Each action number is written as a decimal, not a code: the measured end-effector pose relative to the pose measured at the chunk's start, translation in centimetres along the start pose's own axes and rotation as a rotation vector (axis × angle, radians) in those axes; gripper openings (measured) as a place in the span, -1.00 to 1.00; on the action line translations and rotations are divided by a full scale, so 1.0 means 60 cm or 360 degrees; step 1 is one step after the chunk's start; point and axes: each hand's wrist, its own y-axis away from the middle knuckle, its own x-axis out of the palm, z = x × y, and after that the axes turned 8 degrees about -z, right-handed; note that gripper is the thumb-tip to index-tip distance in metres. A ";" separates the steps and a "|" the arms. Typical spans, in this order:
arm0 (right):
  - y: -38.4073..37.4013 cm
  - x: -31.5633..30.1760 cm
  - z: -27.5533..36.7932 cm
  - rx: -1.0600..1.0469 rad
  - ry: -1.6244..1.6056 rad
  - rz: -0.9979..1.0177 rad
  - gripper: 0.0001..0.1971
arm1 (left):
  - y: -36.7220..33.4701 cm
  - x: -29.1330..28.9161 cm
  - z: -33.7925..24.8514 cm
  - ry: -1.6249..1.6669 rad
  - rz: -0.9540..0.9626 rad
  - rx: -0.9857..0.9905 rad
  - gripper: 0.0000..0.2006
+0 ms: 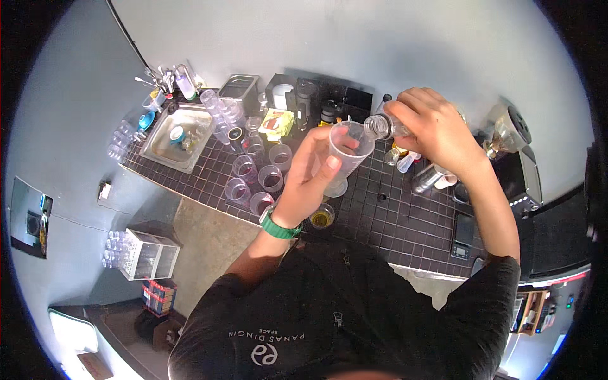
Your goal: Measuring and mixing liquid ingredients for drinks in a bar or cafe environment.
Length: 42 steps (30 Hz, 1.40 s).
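Observation:
My left hand [303, 193] is wrapped round a clear plastic cup [354, 161], holding it up over the counter with its mouth tipped toward the right. In my right hand [432, 123] is a clear bottle [379, 127], tilted so that its neck meets the cup's rim. Whether liquid runs between them is too small to make out. Beneath my left hand a small cup with yellowish liquid [322, 218] stands near the counter's front edge. Several clear cups [270, 179] stand left of my left wrist, some with a little reddish liquid at the bottom.
A metal sink [201, 155] is set into the left of the black tiled counter [405, 218]. Stacked cups [218, 117] and a yellow-green packet [277, 123] stand near the wall. To the right are a metal shaker [428, 180], a small scale [462, 244] and a grinder [508, 130].

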 end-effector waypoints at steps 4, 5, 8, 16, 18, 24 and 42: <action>-0.014 -0.019 -0.010 -0.0048 0.0074 0.0018 -0.49 | -0.010 0.017 -0.001 0.0088 -0.0059 -0.0032 -0.45; -0.018 -0.023 -0.013 -0.0081 0.0123 0.0016 -0.49 | -0.014 0.018 -0.001 0.0085 -0.0053 -0.0024 -0.45; -0.022 -0.034 -0.018 -0.0120 0.0211 0.0040 -0.50 | -0.017 0.022 0.000 0.0112 -0.0056 -0.0032 -0.46; -0.031 -0.044 -0.029 -0.0182 0.0280 0.0053 -0.52 | -0.026 0.032 -0.008 0.0125 -0.0066 0.0001 -0.47; -0.033 -0.046 -0.029 -0.0206 0.0292 0.0026 -0.53 | -0.025 0.033 -0.009 0.0134 -0.0075 -0.0006 -0.47; -0.039 -0.052 -0.028 -0.0234 0.0367 0.0058 -0.56 | -0.025 0.035 -0.009 0.0122 -0.0103 0.0037 -0.47; -0.048 -0.053 -0.016 -0.0255 0.0366 0.0050 -0.49 | -0.018 0.029 -0.013 0.0108 -0.0140 0.0056 -0.44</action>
